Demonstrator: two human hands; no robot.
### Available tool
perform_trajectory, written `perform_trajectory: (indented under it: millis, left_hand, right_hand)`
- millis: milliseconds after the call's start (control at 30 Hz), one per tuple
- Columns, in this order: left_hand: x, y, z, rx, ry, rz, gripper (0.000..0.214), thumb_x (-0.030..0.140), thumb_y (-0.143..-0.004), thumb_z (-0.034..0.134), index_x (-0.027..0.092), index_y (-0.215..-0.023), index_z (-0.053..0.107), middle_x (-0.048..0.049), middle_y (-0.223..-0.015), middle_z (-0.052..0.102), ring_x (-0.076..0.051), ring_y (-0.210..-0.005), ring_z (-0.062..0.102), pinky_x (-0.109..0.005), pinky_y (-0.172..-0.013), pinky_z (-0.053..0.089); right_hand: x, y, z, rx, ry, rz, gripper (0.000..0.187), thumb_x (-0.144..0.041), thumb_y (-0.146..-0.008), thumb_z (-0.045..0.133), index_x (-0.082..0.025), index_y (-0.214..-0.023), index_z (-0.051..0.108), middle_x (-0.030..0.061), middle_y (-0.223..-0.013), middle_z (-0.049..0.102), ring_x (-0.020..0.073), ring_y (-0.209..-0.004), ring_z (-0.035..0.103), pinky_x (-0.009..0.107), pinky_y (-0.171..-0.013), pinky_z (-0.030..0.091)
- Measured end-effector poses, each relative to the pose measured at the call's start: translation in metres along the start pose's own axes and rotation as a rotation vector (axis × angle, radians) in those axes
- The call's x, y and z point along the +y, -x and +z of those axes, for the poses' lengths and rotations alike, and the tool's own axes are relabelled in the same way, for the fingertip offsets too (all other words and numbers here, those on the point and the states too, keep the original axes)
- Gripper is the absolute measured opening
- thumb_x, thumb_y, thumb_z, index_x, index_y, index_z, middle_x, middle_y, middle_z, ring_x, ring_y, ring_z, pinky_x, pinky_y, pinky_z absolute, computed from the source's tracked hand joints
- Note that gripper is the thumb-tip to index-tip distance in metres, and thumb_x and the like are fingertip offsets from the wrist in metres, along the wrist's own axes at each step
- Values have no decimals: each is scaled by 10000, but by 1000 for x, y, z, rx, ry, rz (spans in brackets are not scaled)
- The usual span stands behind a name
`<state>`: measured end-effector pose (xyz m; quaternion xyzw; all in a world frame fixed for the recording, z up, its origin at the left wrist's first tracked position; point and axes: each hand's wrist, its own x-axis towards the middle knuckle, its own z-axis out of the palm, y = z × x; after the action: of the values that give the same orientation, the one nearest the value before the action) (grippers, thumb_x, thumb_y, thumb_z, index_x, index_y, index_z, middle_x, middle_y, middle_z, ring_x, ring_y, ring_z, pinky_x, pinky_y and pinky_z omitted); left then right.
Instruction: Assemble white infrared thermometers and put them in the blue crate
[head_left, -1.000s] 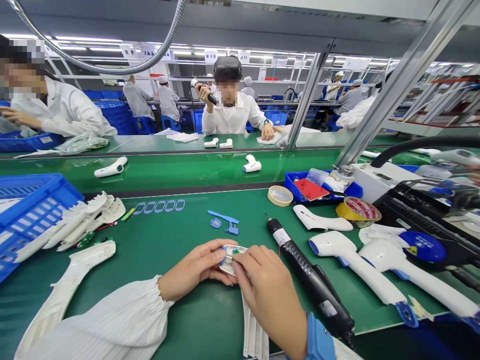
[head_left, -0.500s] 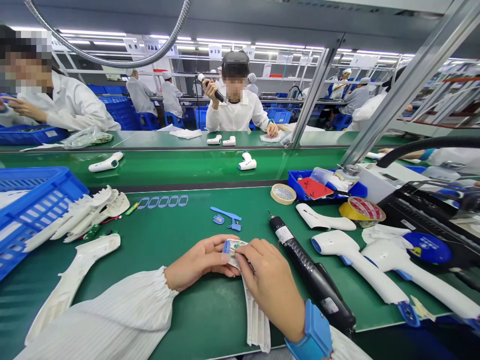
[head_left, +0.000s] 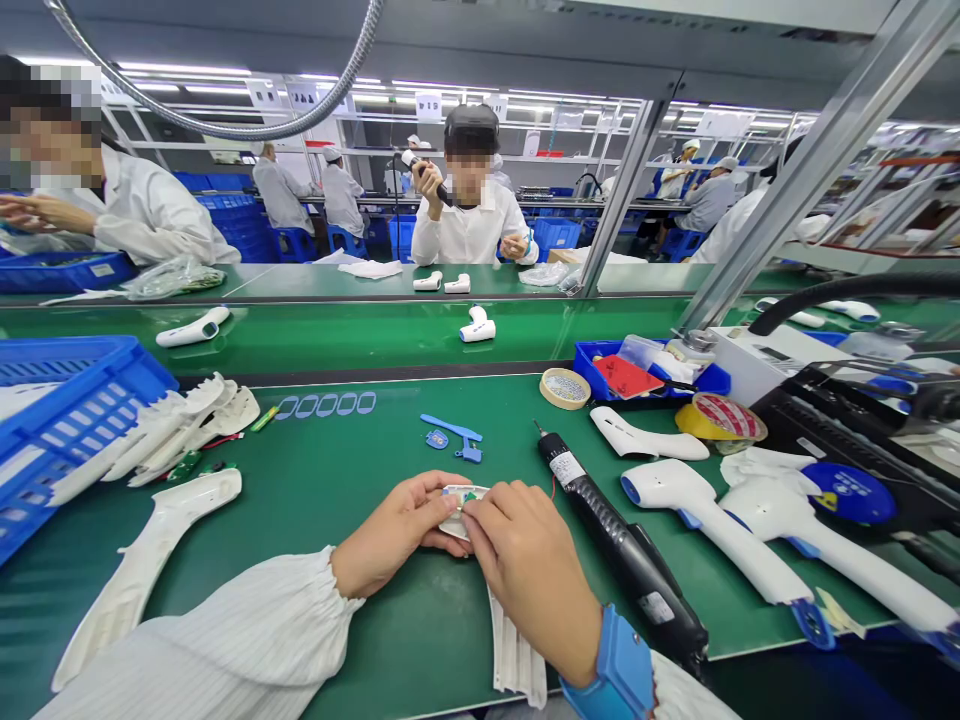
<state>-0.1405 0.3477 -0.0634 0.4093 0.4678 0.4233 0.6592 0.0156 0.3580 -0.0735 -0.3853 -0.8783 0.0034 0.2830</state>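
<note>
My left hand [head_left: 397,528] and my right hand [head_left: 529,565] are both closed on the head end of a white thermometer shell half [head_left: 510,650] that lies on the green mat [head_left: 337,480]. Their fingertips pinch small parts inside the shell's head, where a bit of green board shows. The shell's handle runs back toward me under my right wrist, which wears a blue strap [head_left: 619,665]. A black electric screwdriver [head_left: 622,560] lies just to the right of my right hand.
White shell halves [head_left: 161,430] are piled by a blue crate [head_left: 60,420] at left; another shell [head_left: 142,560] lies nearer. Blue plastic parts [head_left: 454,435], tape rolls [head_left: 562,388] and assembled thermometers [head_left: 712,530] sit around. Thermometers ride the conveyor [head_left: 337,335]. Other workers sit opposite.
My hands have stayed on the shell's head, with the fingers shifting and pressing lower onto it. The thermometers on the conveyor have drifted left. The worker opposite has lifted a hand from the table.
</note>
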Motion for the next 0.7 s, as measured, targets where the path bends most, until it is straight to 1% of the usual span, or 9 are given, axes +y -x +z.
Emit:
perform_trajectory:
  millis: [67,133,233,300,367,467,533,567,700]
  left_hand:
    - [0,-2,-3,21,-6,0,329,381,-723,654,150,-940,566,-29,-801,635,-125,-651,620,-280,-671,536]
    - [-1,-5,-7,44,-39,-18,345,389,-726,645,140,-945,548,-41,-769,646,-133,-633,627,-269,-633,537]
    - [-4,-10,-12,72,-96,-35,342,394,-727,642,138,-919,520,-39,-691,653,-130,-572,623,-241,-555,526]
    - [-5,-11,-14,79,-107,-16,337,385,-720,652,143,-905,509,-32,-684,653,-121,-557,619,-227,-536,520]
    - [-4,-11,-13,88,-113,13,343,387,-713,660,142,-896,505,-30,-680,654,-121,-556,619,-226,-533,518]
    - [-2,-7,-9,120,-137,71,355,400,-710,657,140,-891,497,-26,-654,650,-118,-526,602,-231,-510,509]
    - [0,-4,-6,132,-158,105,356,403,-718,643,138,-900,491,-16,-649,640,-107,-511,586,-227,-502,505]
    - [1,-3,-6,136,-169,113,360,401,-723,635,137,-918,488,-9,-646,634,-102,-509,581,-225,-506,505]
    - [4,-3,-7,113,-200,70,427,377,-738,601,137,-1064,466,7,-622,629,-104,-509,582,-226,-517,509]
  right_hand:
    - [4,0,-7,6,-25,-28,130,-182,-858,500,-185,-784,608,27,-745,565,174,-695,443,318,-621,301]
    - [13,4,-18,73,-75,-20,115,-197,-861,504,-180,-848,617,39,-802,583,183,-755,471,328,-672,342]
    - [31,13,-35,226,-124,48,131,-223,-859,514,-187,-934,615,57,-890,589,194,-835,499,348,-741,395]
    - [41,20,-40,245,-190,141,158,-264,-859,513,-206,-976,603,58,-927,585,193,-859,516,348,-755,426]
    - [47,24,-39,155,-340,291,214,-327,-857,509,-221,-1032,572,49,-923,589,179,-821,542,327,-717,461]
    - [45,24,-29,-54,-612,470,401,-419,-820,537,-201,-1151,482,21,-819,593,144,-679,553,278,-609,478]
    - [39,19,-21,-125,-701,500,506,-450,-799,550,-179,-1210,432,-11,-718,566,129,-609,528,258,-568,461]
    - [35,16,-19,-134,-719,496,512,-455,-797,549,-176,-1211,435,-22,-685,551,125,-593,516,251,-555,450]
    - [21,6,-18,-131,-755,449,344,-423,-825,517,-188,-1075,549,-18,-679,550,118,-584,498,232,-533,435]
